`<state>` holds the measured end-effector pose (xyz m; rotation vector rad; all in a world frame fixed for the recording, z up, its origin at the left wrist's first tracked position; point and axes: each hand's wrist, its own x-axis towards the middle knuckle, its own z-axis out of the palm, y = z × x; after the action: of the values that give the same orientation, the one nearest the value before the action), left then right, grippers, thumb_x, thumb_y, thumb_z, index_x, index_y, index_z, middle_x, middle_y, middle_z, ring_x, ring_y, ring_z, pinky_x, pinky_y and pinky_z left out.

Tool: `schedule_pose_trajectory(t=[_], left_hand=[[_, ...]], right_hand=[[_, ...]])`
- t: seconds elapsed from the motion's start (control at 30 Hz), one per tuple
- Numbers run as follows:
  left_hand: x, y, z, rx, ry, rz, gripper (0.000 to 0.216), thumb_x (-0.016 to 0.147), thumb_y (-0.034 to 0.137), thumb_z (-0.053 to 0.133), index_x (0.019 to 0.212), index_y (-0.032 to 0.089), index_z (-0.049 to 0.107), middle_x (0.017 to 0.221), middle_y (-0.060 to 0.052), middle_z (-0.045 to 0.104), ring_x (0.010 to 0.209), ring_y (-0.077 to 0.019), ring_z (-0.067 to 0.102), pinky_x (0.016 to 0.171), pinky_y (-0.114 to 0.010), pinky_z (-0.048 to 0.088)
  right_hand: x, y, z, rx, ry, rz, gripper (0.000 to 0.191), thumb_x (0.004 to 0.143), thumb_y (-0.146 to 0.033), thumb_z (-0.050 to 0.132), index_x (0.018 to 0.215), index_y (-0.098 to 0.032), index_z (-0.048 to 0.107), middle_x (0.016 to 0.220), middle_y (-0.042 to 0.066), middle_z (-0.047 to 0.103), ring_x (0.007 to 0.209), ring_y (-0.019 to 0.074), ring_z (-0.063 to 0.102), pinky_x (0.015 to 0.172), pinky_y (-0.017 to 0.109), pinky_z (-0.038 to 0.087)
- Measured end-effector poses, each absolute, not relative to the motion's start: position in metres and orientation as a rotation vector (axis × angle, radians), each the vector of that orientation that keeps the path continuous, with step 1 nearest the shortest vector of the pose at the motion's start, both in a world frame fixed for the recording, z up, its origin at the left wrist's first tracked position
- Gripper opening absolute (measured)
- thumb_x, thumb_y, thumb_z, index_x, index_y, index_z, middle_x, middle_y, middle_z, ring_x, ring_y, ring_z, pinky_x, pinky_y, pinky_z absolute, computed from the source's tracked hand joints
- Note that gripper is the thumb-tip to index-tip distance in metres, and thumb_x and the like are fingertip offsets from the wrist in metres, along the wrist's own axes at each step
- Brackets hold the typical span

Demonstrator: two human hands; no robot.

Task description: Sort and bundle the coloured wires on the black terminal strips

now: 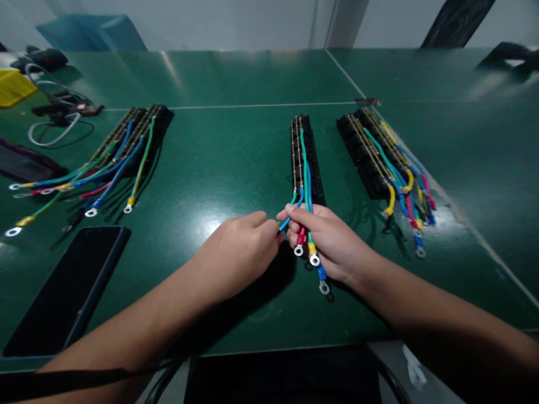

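A black terminal strip (306, 160) lies in the middle of the green table (236, 78), with green and blue wires running down from it. My right hand (332, 238) is closed round the bundle of these wires (306, 191); their red, yellow and blue ring lugs (314, 259) stick out below my fingers. My left hand (242, 247) is curled just left of it, its fingertips pinching the end of a blue wire (285, 223) where the two hands meet.
Another wired terminal strip (138, 134) lies at the left and one (374, 151) at the right. A black phone (69, 289) rests near the front left edge. Cables and a yellow object (12, 87) sit at the far left.
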<state>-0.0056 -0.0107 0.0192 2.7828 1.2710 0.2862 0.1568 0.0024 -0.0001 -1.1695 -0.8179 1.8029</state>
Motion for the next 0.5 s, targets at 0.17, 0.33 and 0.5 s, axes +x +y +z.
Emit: schedule_pose_trajectory(t=[0.17,0.33,0.5], left_hand=[[-0.004,-0.010,0.020,2.609,1.272,0.513,0.019,0.088,0.023,0.049,0.071,0.015,0.053,0.066,0.000,0.051,0.059,-0.0107,0.045,0.055,-0.024,0.031],[-0.003,-0.009,0.027,2.443,1.296,0.570,0.016,0.082,0.021,0.055,0.068,0.015,0.052,0.062,0.002,0.050,0.057,-0.0097,0.043,0.052,-0.022,0.029],[-0.003,-0.009,0.028,1.999,1.272,0.520,0.018,0.082,0.030,0.058,0.073,0.015,0.056,0.059,0.003,0.055,0.052,-0.0085,0.047,0.047,-0.019,0.031]], right_hand=[[0.155,0.003,-0.001,-1.145,-0.824,1.817,0.018,0.083,-0.028,0.061,0.077,-0.012,0.062,0.052,-0.004,0.050,0.044,0.0056,0.046,0.046,0.019,0.036],[0.155,0.000,-0.004,-1.132,-0.824,1.824,0.020,0.082,-0.031,0.064,0.072,-0.014,0.058,0.052,-0.004,0.050,0.044,0.0066,0.047,0.046,0.020,0.037],[0.157,0.000,-0.004,-1.106,-0.857,1.820,0.026,0.079,-0.035,0.067,0.068,-0.015,0.055,0.051,-0.004,0.049,0.045,0.0065,0.044,0.045,0.020,0.035]])
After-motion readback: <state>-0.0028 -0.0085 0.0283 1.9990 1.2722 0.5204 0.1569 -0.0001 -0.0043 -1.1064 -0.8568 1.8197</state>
